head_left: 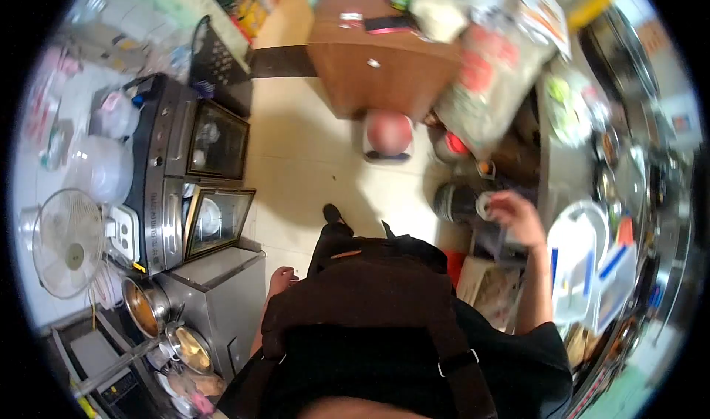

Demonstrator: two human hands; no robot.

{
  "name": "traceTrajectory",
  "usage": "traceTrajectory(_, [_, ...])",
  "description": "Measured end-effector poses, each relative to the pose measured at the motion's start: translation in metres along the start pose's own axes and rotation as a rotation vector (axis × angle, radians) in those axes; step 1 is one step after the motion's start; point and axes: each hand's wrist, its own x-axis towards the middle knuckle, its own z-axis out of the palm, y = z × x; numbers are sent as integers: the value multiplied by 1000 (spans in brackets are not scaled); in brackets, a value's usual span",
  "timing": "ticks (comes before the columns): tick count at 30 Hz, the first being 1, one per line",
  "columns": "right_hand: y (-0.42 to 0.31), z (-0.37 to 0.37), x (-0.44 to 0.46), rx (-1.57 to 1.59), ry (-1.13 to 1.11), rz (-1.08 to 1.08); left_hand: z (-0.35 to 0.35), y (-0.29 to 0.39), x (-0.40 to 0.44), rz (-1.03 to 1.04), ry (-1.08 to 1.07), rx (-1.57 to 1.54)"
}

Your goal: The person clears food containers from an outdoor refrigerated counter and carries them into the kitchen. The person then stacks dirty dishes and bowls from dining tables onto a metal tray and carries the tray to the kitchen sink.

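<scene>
My right hand [515,215] is stretched out at the right, slightly blurred, its fingers loosely bent and apart. Just beyond its fingertips is a white round thing [484,205], beside a dark round container [454,202]; whether the hand touches the white thing is unclear. Low beside my body, my left hand [282,279] hangs near the metal cabinet [240,297], fingers slightly curled and apart, with nothing seen in it. A brown apron [362,293] covers my front.
A stool with a red top [389,133] stands on the floor before a brown cabinet [384,71]. At the left, a warming cabinet [166,190] has glass doors ajar, near a fan [69,243]. A large filled bag [488,86] and a counter with plastic trays [573,271] are on the right.
</scene>
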Motion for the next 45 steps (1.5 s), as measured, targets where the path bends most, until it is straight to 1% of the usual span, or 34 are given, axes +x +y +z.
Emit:
traceTrajectory(2, [-12, 70, 58, -163, -202, -60, -30, 5, 17, -109, 134, -378])
traceTrajectory(4, [-42, 128, 109, -86, -415, 31, -66, 36, 32, -68, 167, -371])
traceTrajectory(6, [-93, 172, 150, -46, -566, 16, -102, 57, 55, -69, 149, -552])
traceTrajectory(7, [-113, 184, 177, -39, -625, -8, -113, 85, 61, -8, 166, -590])
traceTrajectory(8, [-133, 192, 201, -40, -617, -26, -127, 115, 74, 31, 167, -580])
traceTrajectory(10, [-172, 205, 251, -169, -651, -44, -151, 173, 96, 83, 104, -661])
traceTrajectory(11, [-189, 209, 278, -264, -600, -158, -164, 202, 114, 147, 71, -664])
traceTrajectory(12, [-209, 213, 303, -248, -540, -152, -177, 230, 133, 210, 38, -666])
traceTrajectory(14, [-209, 223, 374, -515, -493, -333, -203, 291, 171, 305, -8, -697])
traceTrajectory(15, [-248, 232, 391, -482, -501, -44, -215, 324, 185, 361, -23, -691])
traceTrajectory(16, [-242, 239, 430, -447, -532, -285, -226, 358, 201, 417, -39, -685])
traceTrajectory(17, [-244, 244, 467, -401, -578, -233, -247, 398, 222, 516, -106, -654])
traceTrajectory(18, [-266, 251, 499, -355, -625, -181, -261, 431, 233, 538, -100, -639])
traceTrajectory(20, [-314, 267, 540, -499, -591, -207, -280, 492, 249, 551, -172, -652])
traceTrajectory(21, [-343, 274, 564, -473, -580, -264, -294, 535, 262, 618, -216, -597])
traceTrajectory(22, [-370, 284, 588, -448, -568, -321, -312, 571, 274, 615, -228, -580])
traceTrajectory(24, [-418, 296, 632, -319, -643, -330, -329, 640, 301, 787, -351, -457])
traceTrajectory(26, [-438, 306, 691, -153, -716, -451, -345, 716, 324, 949, -406, -409])
traceTrajectory(27, [-464, 305, 715, -238, -725, -444, -358, 756, 333, 1000, -487, -373])
traceTrajectory(28, [-478, 304, 748, -234, -699, -441, -368, 790, 347, 1014, -522, -351])
traceTrajectory(30, [-495, 304, 815, -377, -674, -511, -388, 856, 395, 1154, -645, -319])
traceTrajectory(31, [-517, 292, 843, -370, -626, -488, -398, 893, 420, 1192, -594, -275])
traceTrajectory(32, [-529, 289, 877, -442, -511, -501, -413, 929, 440, 1220, -552, -216])
traceTrajectory(33, [-531, 286, 907, -401, -450, -470, -428, 961, 450, 1231, -568, -268])
traceTrajectory(35, [-535, 277, 954, -337, -355, -423, -459, 1000, 483, 1245, -478, -349])
traceTrajectory(37, [-546, 259, 995, -248, -335, -347, -499, 1056, 519, 1339, -264, -405])
traceTrajectory(38, [-548, 245, 1011, -230, -308, -331, -516, 1083, 527, 1320, -134, -488])
traceTrajectory(39, [-550, 232, 1027, -120, -296, -314, -542, 1106, 554, 1442, 37, -445])
traceTrajectory(40, [-550, 219, 1043, -10, -282, -297, -569, 1131, 567, 1509, 90, -462])
traceTrajectory(41, [-556, 200, 1057, -31, -222, -253, -597, 1154, 582, 1701, 170, -466])
traceTrajectory(42, [-547, 187, 1074, 59, -155, -235, -621, 1171, 595, 1669, 524, -484])
traceTrajectory(43, [-540, 175, 1086, 140, -56, -167, -650, 1190, 607, 1836, 810, -281])
traceTrajectory(44, [-526, 162, 1102, 137, 35, -121, -660, 1202, 611, 1902, 925, -329])
traceTrajectory(45, [-513, 152, 1120, 188, 85, -42, -656, 1219, 608, 1881, 1209, -208])
